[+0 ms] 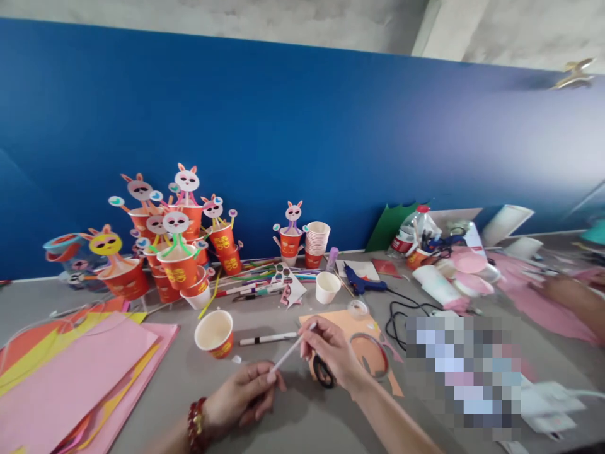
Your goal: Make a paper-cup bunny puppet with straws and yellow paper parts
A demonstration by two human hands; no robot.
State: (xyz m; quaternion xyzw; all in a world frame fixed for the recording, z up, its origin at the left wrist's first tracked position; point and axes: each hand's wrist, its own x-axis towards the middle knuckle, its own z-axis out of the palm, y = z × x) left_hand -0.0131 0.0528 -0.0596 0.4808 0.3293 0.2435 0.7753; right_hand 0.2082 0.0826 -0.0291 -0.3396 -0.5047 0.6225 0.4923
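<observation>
My left hand [243, 396] and my right hand [331, 350] hold the two ends of a thin white stick [292, 347], perhaps a pipe cleaner, slanting over the grey table [302, 422]. A beaded bracelet [196, 424] circles my left wrist. Under my right hand lie black-handled scissors [323, 373] on an orange paper sheet [373, 353]. A white marker pen [267, 339] and a red paper cup [215, 334] on its side lie just beyond my hands.
Pink and yellow paper sheets [70, 378] pile at the left. Rabbit-face cup crafts [177, 252] crowd the back left before a blue wall. A white cup [327, 287], blue glue gun [362, 280], black cable [399, 315] and bottle [416, 230] sit behind. Another person's hand [564, 293] rests at the right.
</observation>
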